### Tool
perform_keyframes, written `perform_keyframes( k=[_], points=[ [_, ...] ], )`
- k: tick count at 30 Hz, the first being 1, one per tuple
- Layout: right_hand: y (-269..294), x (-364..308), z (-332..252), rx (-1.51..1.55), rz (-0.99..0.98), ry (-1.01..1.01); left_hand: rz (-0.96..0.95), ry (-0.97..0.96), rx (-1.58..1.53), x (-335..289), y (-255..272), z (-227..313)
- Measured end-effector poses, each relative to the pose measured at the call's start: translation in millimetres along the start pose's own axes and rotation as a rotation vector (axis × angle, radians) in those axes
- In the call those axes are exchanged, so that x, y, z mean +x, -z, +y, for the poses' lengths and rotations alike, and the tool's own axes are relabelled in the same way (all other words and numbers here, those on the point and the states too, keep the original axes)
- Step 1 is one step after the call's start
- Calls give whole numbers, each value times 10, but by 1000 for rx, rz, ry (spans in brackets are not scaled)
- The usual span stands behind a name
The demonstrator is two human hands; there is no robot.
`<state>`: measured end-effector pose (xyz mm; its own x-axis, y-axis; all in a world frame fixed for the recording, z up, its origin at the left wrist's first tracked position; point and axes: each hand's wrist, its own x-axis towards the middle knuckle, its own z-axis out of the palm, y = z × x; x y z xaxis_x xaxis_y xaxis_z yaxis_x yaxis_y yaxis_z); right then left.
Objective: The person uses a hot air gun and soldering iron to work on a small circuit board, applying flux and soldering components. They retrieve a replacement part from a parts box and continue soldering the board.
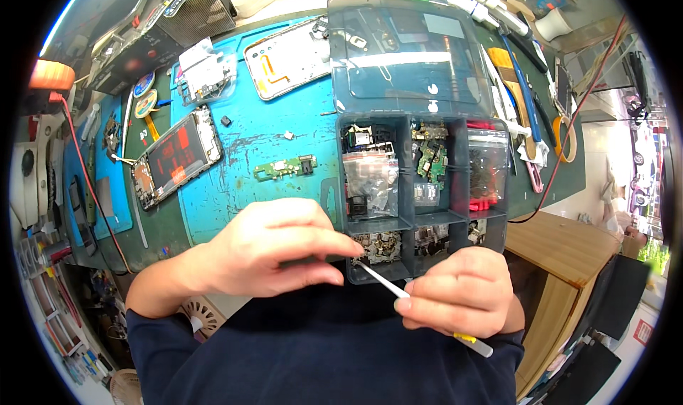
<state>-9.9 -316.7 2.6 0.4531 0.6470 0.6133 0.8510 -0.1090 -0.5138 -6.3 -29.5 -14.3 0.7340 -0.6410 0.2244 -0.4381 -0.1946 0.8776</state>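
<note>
tweezers (380, 280) are held by the right grip (466, 291), pinched between thumb and fingers. their thin tip is pointed to the left of that grip, over the near left pocket of a gray box (407, 184). lots of tiny metal parts (382, 247) are heaped in that pocket, just ahead of the tip. whether a part is pinched by the tip cannot be told.

the left grip (274, 245) is held just beside the same pocket. its thumb and pointing finger are spread, with a small gap left between them, and the tweezer tip is seen close to the pointing finger. whether they touch cannot be told.

the box is set ahead of the right grip, and its see-through lid (398, 70) is opened away from both grips. straight ahead of the tiny parts, a clear bag (377, 184) is tucked in the next pocket. green board bits (434, 159) are piled to the right of the bag.

ahead of the left grip, a small green board (284, 167) is laid on a blue mat (206, 213). farther ahead, a white phone shell (288, 60) is seen. to the left of that grip, an opened phone (174, 159) is laid at a slant. far to the right of the right grip, a tape roll (572, 149) is rested on the counter (569, 184).
</note>
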Motion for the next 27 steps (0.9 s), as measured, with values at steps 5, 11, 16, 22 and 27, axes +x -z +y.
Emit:
perform_keyframes(
  k=[5, 11, 16, 22, 27],
  points=[
    [5, -6, -32, 25, 29, 57, 66, -187, 114, -18, -209, -51],
    [56, -21, 15, 67, 41, 102, 114, -348, 166, -56, -164, -72],
    [-58, 95, -66, 88, -32, 110, 122, -471, 74, -93, -269, -133],
    [-49, 132, -47, 183, -52, 115, 107, -535, 76, -126, -150, -81],
    [107, 42, 47, 246, 71, 107, 198, -506, 90, -142, 2, -123]
  ],
)
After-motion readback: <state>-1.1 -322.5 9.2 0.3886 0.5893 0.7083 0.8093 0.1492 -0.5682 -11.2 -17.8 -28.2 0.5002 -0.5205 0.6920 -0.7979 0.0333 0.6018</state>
